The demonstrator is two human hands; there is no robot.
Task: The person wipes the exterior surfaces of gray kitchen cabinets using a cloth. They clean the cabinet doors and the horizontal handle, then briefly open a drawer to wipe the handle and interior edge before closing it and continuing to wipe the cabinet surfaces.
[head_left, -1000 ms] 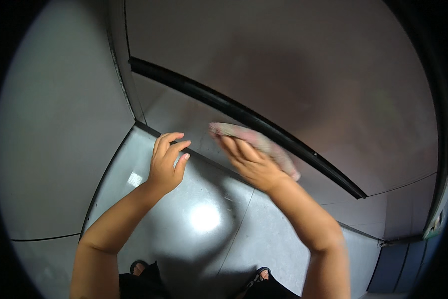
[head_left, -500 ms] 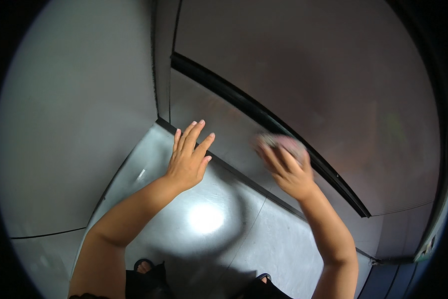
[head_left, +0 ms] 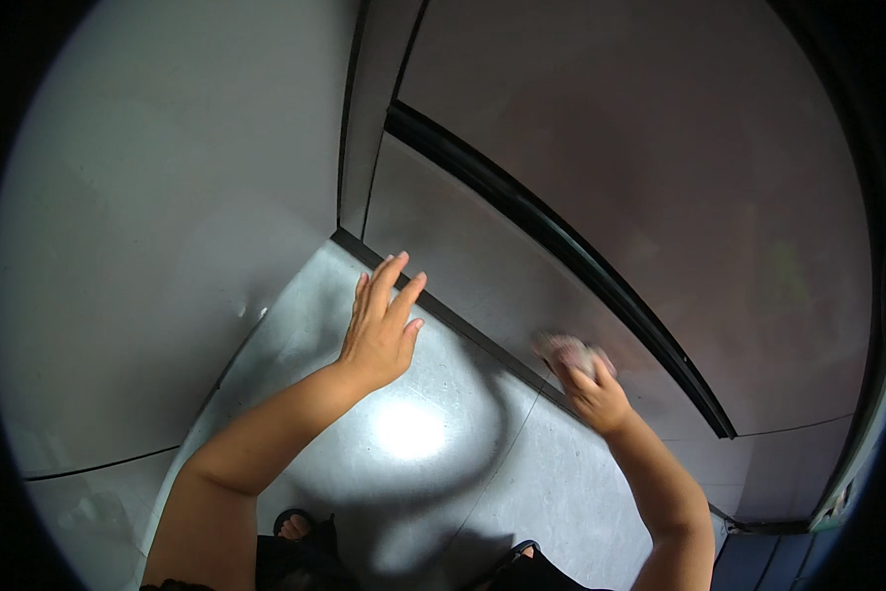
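My right hand (head_left: 593, 392) is closed on a crumpled cleaning cloth (head_left: 569, 353), pinkish and grey and a little blurred. It holds the cloth against the lower part of the grey wall panel (head_left: 463, 261), beneath the long black handrail (head_left: 551, 234). Part of the cloth is hidden by the fingers. To the left, my left hand (head_left: 379, 330) hovers with its fingers stretched out and nothing in them. In the picture it overlaps the dark skirting strip (head_left: 453, 319); I see no contact with the wall.
A pale wall (head_left: 167, 227) rises on the left and meets the panelled wall in a corner. The light grey floor (head_left: 463, 404) carries a bright glare spot. My sandalled feet show at the bottom. Dark blue panels (head_left: 783, 559) stand at the lower right.
My right hand has moved the cloth downward and slightly right, from beside the handrail to lower on the panel. My left hand stays spread, with a small shift. The view has turned slightly.
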